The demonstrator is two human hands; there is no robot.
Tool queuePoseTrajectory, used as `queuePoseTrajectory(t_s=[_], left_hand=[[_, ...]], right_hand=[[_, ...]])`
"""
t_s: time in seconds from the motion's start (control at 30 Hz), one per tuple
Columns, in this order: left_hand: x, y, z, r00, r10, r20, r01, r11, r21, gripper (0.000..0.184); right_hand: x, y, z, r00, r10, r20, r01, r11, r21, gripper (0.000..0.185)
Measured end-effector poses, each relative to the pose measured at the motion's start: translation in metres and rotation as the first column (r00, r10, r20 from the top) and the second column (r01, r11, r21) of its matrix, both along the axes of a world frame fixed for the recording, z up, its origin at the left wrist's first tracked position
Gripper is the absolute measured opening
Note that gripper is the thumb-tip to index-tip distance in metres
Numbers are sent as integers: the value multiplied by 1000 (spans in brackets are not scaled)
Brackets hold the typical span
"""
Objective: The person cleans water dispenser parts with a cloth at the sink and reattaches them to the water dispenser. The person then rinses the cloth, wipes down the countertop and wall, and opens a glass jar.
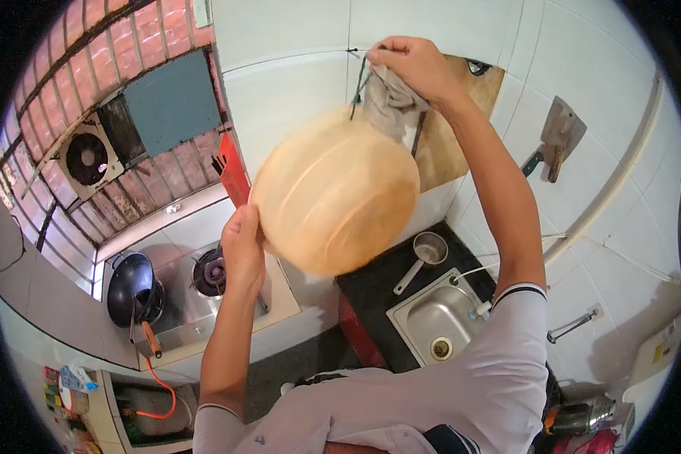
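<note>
A round, pale yellow basin (310, 189) is held up in front of the tiled wall, tilted with its outer bottom facing me. My left hand (242, 238) grips its rim at the lower left, thumb upward. At the upper right, my right hand (408, 64) is closed, raised by the wall. A dark green cord (358, 94) runs from its fingertips down to the basin's upper edge. Under the same hand hangs a crumpled grey cloth (390, 102). Whether the cloth is pinched or just hangs there is hard to see.
Behind my right hand a wooden board (461, 113) leans against the wall; a cleaver (564, 129) hangs beside it. Below are a steel sink (431, 318) and a saucepan (430, 248). At left stand a wok (131, 284), a gas burner (210, 272) and a red chopstick holder (233, 170).
</note>
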State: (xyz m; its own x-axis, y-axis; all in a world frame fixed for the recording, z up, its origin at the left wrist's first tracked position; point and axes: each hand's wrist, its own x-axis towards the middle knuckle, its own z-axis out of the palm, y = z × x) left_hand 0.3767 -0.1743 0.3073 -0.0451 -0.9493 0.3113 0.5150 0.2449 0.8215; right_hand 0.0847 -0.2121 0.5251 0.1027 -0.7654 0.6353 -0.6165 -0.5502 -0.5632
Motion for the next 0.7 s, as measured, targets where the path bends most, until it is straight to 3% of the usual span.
queuePoseTrajectory(t_s=[0.07, 0.17, 0.3, 0.4, 0.5, 0.7], left_hand=[[-10, -5, 14, 999, 36, 15, -36, 999, -41, 29], [-20, -10, 23, 997, 72, -22, -73, 995, -74, 29], [-27, -9, 25, 984, 119, -133, -122, 992, -14, 31], [-29, -12, 22, 982, 132, -132, -130, 991, 25, 32], [-24, -25, 2, 993, 116, -26, -116, 993, -8, 32], [-34, -26, -10, 993, 99, -65, -98, 995, 13, 31]], right_hand=[[4, -11, 14, 997, -76, -8, 75, 991, -108, 28], [17, -6, 23, 991, -133, -14, 131, 986, -101, 25], [17, -14, 26, 998, -62, 2, 62, 993, -102, 27], [19, -14, 25, 985, -145, -90, 139, 988, -67, 29], [24, -14, 18, 976, -203, -80, 190, 971, -147, 30], [6, -29, 3, 974, -225, 25, 226, 970, -87, 29]])
